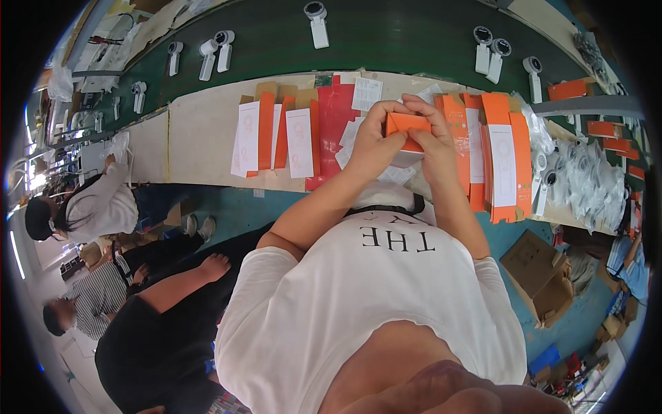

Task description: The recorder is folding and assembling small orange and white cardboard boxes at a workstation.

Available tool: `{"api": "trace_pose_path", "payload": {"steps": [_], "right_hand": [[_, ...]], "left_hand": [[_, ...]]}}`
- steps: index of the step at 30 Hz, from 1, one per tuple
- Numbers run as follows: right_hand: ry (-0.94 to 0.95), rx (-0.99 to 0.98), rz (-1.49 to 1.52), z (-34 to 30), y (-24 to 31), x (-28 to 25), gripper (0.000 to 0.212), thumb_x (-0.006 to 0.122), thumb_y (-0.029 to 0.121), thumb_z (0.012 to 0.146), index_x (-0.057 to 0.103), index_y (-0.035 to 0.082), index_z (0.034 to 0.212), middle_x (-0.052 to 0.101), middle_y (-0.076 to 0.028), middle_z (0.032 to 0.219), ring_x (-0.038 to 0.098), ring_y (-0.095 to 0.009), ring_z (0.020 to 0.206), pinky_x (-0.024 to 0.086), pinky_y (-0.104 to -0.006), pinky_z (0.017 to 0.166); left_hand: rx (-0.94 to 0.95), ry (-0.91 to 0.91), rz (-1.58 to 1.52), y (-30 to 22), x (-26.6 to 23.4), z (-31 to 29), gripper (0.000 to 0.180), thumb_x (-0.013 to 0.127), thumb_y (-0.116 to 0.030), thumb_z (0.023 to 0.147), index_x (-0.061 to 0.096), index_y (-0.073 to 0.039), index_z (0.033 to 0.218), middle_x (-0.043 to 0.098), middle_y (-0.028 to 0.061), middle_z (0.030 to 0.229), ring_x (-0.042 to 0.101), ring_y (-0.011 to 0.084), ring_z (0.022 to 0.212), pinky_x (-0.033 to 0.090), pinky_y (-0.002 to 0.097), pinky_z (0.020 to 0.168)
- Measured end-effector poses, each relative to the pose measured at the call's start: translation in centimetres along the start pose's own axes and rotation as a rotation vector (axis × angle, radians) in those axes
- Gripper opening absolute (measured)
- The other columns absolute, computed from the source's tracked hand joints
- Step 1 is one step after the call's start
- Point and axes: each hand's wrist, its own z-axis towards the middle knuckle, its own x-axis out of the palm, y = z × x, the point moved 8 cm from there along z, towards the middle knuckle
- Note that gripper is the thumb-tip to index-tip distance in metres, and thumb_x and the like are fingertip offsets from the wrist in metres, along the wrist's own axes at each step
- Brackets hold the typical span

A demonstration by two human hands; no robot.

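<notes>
An orange and white carton [409,124] is held upright between my two hands, above the near edge of the worktable. My left hand [374,140] grips its left side, the thumb on the orange end. On the other side my right hand [438,143] is closed round it, its thumb pressing the orange end flap. The carton's lower part is partly hidden behind my hands. Several orange and white cartons [300,138] lie to the left of my hands, and more cartons [503,155] are stacked to the right. Printed leaflets [367,94] lie on a red sheet [334,117] just beyond my left hand.
Several white handheld fans [317,27] rest on the green conveyor belt [276,45] beyond the table. Bagged fans [583,179] are heaped at the right. An open cardboard box [541,276] stands on the floor. A person in black [172,331] is close on my left.
</notes>
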Motion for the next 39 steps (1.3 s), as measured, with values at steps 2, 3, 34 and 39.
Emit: {"api": "trace_pose_path", "payload": {"steps": [2,3,34,39], "right_hand": [[-0.041,0.073,0.010,0.0,-0.8,-0.2,0.033,0.045,-0.002,0.076,0.055,0.002,0.107,0.049,-0.009,0.122,0.046,-0.017,0.112,0.036,-0.0280,0.095],[-0.047,0.078,0.011,0.0,-0.7,-0.2,0.033,0.045,-0.002,0.076,0.055,0.002,0.107,0.049,-0.009,0.122,0.046,-0.017,0.112,0.036,-0.0280,0.095],[-0.228,-0.309,-0.642,-0.5,0.1,-4.5,0.019,0.067,0.001,0.069,0.058,0.006,0.084,0.060,-0.006,0.090,0.059,-0.022,0.073,0.047,-0.0266,0.064],[0.252,-0.963,-1.301,-3.9,6.1,4.4,0.027,0.062,0.004,0.066,0.061,0.011,0.092,0.059,-0.003,0.085,0.058,-0.018,0.080,0.046,-0.0298,0.067]], "left_hand": [[0.002,0.007,0.046,-0.3,-0.1,0.1,0.035,0.053,0.005,0.075,0.047,-0.005,0.108,0.050,0.0066,0.107,0.049,0.0145,0.101,0.040,0.0262,0.087],[0.003,0.019,0.089,-0.6,0.1,0.1,0.039,0.056,0.003,0.074,0.046,-0.005,0.111,0.050,0.0063,0.107,0.049,0.0157,0.102,0.040,0.0270,0.088],[-0.567,-0.679,-0.937,14.4,-16.0,-5.5,0.041,0.051,-0.039,0.086,0.050,-0.007,0.111,0.055,0.0101,0.108,0.054,0.0251,0.099,0.048,0.0414,0.083],[-0.606,-0.677,-0.883,14.4,-14.9,-5.8,0.042,0.051,-0.040,0.086,0.049,-0.008,0.113,0.053,0.0098,0.109,0.052,0.0253,0.101,0.047,0.0428,0.084]]}}
